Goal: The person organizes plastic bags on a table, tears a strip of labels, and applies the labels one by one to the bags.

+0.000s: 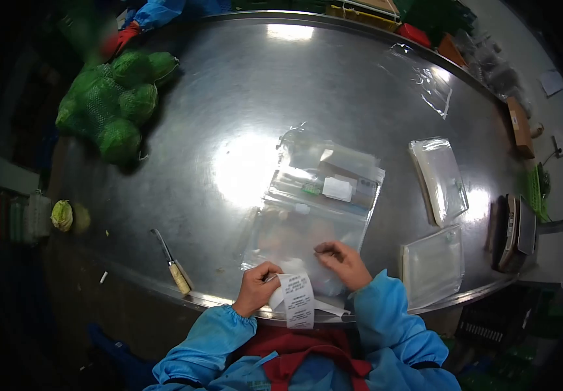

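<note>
My left hand is closed on a strip of printed white labels, which hangs over the table's front edge with dark lines of text showing. My right hand hovers just right of the strip, its fingers curled toward the thumb; anything between the fingertips is too small to make out. Beneath and beyond both hands lie clear plastic bags, overlapping one another. A white label rests on the upper bags, beside a small green print.
A wooden-handled knife lies at the left front. Green cabbages in a net bag stand at the far left, near another person's red-gloved hand. Stacks of clear bags lie right, with a dark box-like object at the table's edge.
</note>
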Available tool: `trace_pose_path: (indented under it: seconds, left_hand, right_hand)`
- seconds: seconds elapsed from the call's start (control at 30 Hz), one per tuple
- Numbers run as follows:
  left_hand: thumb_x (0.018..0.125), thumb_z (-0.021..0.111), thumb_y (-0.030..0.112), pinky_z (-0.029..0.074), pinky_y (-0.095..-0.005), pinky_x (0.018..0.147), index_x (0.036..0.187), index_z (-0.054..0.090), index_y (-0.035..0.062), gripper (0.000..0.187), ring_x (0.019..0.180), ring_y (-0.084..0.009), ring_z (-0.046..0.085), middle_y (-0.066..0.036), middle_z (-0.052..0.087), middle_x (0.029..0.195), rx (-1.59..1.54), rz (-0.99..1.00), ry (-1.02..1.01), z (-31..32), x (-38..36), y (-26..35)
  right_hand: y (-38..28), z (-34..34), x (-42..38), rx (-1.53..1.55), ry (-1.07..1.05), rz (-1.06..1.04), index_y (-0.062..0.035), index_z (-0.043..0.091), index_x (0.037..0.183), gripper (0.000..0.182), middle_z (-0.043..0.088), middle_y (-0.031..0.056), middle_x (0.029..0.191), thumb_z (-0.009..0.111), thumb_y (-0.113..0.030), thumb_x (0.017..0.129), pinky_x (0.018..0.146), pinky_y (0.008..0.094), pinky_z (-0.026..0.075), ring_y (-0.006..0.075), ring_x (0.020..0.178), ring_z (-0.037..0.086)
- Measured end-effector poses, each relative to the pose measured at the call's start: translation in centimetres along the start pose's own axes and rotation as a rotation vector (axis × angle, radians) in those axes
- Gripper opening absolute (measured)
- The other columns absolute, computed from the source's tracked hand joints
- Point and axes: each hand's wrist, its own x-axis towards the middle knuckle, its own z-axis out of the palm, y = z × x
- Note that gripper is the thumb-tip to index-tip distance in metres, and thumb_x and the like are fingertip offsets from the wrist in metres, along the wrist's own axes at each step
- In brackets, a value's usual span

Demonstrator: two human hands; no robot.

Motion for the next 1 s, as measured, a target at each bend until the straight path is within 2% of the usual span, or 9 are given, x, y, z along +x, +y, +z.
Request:
trace_pose_path:
  seconds: [0.13, 0.23, 0.3, 0.5, 0.57, 0.7, 0.77, 0.93, 1.0]
  left_hand:
    - [0.078, 0.061, 0.001, 0.044, -0.0223, 0.057, 0.079, 0.059, -0.0012, 0.003, 0.066, -0.0069, 0.056, -0.004, 0.061, 0.069, -0.082, 0.064, 0.057, -0.5, 0.2, 0.6]
    - [0.078, 0.061, 0.003, 0.043, -0.0223, 0.055, 0.076, 0.058, -0.0011, 0.006, 0.064, -0.0070, 0.055, -0.004, 0.061, 0.069, -0.150, 0.008, 0.040, -0.4, 0.4, 0.4]
    - [0.079, 0.061, 0.005, 0.042, -0.0228, 0.054, 0.074, 0.057, -0.0014, 0.009, 0.062, -0.0072, 0.054, -0.005, 0.060, 0.068, -0.104, -0.008, 0.017, -0.5, 0.2, -0.1]
    - [0.074, 0.063, 0.007, 0.041, -0.0281, 0.056, 0.069, 0.054, -0.0017, 0.013, 0.060, -0.0137, 0.052, -0.009, 0.056, 0.065, 0.222, 0.032, 0.012, -2.6, -1.7, -1.5]
    - [0.066, 0.064, 0.003, 0.042, -0.0308, 0.061, 0.069, 0.054, -0.0011, 0.011, 0.065, -0.0195, 0.054, -0.010, 0.056, 0.068, 0.155, 0.180, 0.017, -3.0, -2.1, -1.3]
    - [0.068, 0.064, 0.003, 0.044, -0.0286, 0.059, 0.070, 0.056, -0.0012, 0.009, 0.063, -0.0174, 0.055, -0.008, 0.058, 0.068, 0.095, 0.125, -0.025, -4.1, -3.5, -1.2]
    - [0.069, 0.063, 0.003, 0.046, -0.0272, 0.059, 0.073, 0.059, -0.0010, 0.007, 0.061, -0.0162, 0.058, -0.007, 0.060, 0.069, -0.058, -0.129, -0.001, -4.7, -4.7, 1.0]
    - [0.067, 0.065, 0.000, 0.048, -0.0267, 0.064, 0.078, 0.062, 0.0007, 0.012, 0.069, -0.0145, 0.062, -0.009, 0.064, 0.077, 0.182, -0.133, -0.052, -6.7, -7.7, 1.9]
    - [0.068, 0.063, -0.001, 0.049, -0.0268, 0.065, 0.082, 0.063, 0.0004, 0.014, 0.069, -0.0174, 0.063, -0.009, 0.065, 0.076, 0.199, 0.093, -0.029, -6.6, -8.5, 2.1]
  right_hand:
    - [-0.2, 2.6, -0.2, 0.086, -0.340, 0.134, 0.0008, 0.060, 0.098, 0.018, 0.060, 0.0044, 0.089, 0.060, -0.012, 0.085, 0.080, 0.0259, 0.045, 0.0114, 0.083, 0.055]
    - [-0.9, 3.1, -0.9, 0.011, -0.260, 0.162, 0.0005, 0.061, 0.095, 0.016, 0.061, 0.0044, 0.089, 0.061, -0.011, 0.084, 0.076, 0.0266, 0.046, 0.0111, 0.081, 0.056]
    - [-1.2, 2.9, -1.0, -0.461, -0.088, -0.422, 0.0008, 0.063, 0.090, 0.015, 0.063, 0.0060, 0.084, 0.063, -0.011, 0.080, 0.068, 0.0278, 0.046, 0.0127, 0.071, 0.057]
    - [1.8, -0.7, 4.3, -0.201, 0.413, -0.155, -0.0022, 0.061, 0.084, 0.011, 0.057, 0.0126, 0.072, 0.063, -0.010, 0.077, 0.061, 0.0367, 0.044, 0.0301, 0.066, 0.055]
    - [4.3, -1.3, 6.3, -0.675, 0.441, -0.253, -0.0021, 0.060, 0.092, 0.020, 0.059, 0.0127, 0.079, 0.066, -0.011, 0.076, 0.069, 0.0388, 0.044, 0.0318, 0.075, 0.057]
    - [4.7, -1.3, 5.4, -0.947, 0.413, -0.301, -0.0022, 0.057, 0.104, 0.035, 0.059, 0.0121, 0.094, 0.069, -0.015, 0.074, 0.079, 0.0408, 0.040, 0.0316, 0.092, 0.055]
    - [2.7, -1.3, 3.2, -0.868, 0.480, -0.403, -0.0023, 0.054, 0.108, 0.042, 0.055, 0.0109, 0.102, 0.071, -0.019, 0.072, 0.083, 0.0422, 0.036, 0.0318, 0.100, 0.049]
    - [3.8, -4.4, 2.3, -1.084, 0.184, -0.554, -0.0085, 0.058, 0.104, 0.035, 0.054, 0.0094, 0.102, 0.069, -0.021, 0.074, 0.081, 0.0409, 0.036, 0.0304, 0.099, 0.048]
    - [4.6, -5.5, 3.3, -1.143, 0.036, -0.616, -0.0104, 0.059, 0.102, 0.032, 0.055, 0.0086, 0.101, 0.069, -0.022, 0.074, 0.081, 0.0400, 0.036, 0.0292, 0.098, 0.048]
